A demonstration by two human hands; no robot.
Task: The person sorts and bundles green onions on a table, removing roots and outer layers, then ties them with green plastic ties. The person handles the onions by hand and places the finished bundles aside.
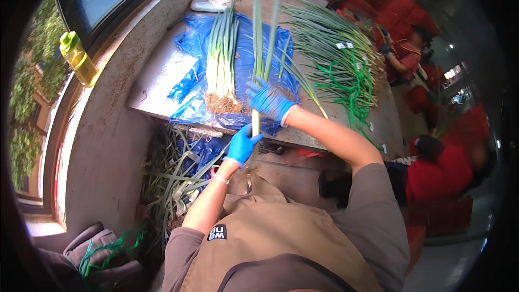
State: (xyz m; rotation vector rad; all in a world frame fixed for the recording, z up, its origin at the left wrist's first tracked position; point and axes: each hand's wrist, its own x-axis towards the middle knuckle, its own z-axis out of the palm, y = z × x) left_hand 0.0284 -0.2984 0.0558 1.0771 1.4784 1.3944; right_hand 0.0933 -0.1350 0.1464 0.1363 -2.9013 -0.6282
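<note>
In front of me stands a long green onion, its leaves pointing away and its pale shank towards me. My left hand, in a blue glove, grips the lower shank; the root end below is blurred. Higher up, my blue-gloved right hand wraps the stalk where the leaves begin to part. Left of the stalk, a row of trimmed-looking green onions with brown roots lies on a blue plastic sheet. A few loose stalks lie to the right of my right hand.
A large pile of green onions with green ties covers the table's right side. A pale scale-like device stands at the back. Leaf scraps lie below the table's edge. A bottle sits on the windowsill. Co-workers are at right.
</note>
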